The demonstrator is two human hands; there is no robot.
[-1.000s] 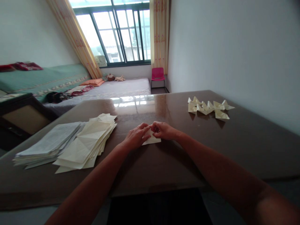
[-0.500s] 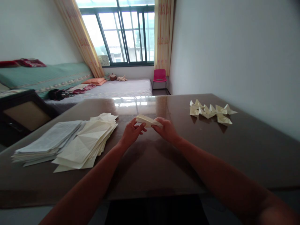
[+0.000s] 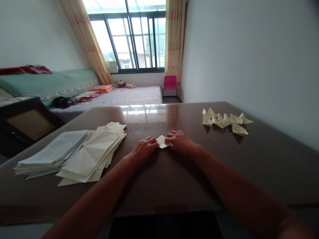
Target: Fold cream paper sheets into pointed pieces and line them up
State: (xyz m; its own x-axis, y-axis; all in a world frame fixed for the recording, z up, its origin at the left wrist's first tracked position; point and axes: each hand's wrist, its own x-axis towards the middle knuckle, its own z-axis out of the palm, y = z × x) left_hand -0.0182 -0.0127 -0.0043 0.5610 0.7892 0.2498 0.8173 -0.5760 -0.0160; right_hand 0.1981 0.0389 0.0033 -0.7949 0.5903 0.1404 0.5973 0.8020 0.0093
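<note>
A small folded piece of cream paper (image 3: 162,142) lies on the brown tabletop (image 3: 159,179), in the middle between my hands. My left hand (image 3: 146,146) is closed on its left side, fingers pressed together at the paper's edge. On the opposite side my right hand (image 3: 179,141) grips the paper with curled fingers that cover part of it. Only the paper's pointed centre shows between the fingertips.
Left of my arms lie a stack of creased cream sheets (image 3: 96,152) and a stack of greyish paper (image 3: 53,149). Several folded paper shapes (image 3: 224,120) stand at the right. Beyond the table are a bed (image 3: 139,93) and a pink chair (image 3: 170,82).
Both hands have come down and nearer with the folded paper, which was held up off the table and now lies flat on it. My view has tilted slightly upward.
</note>
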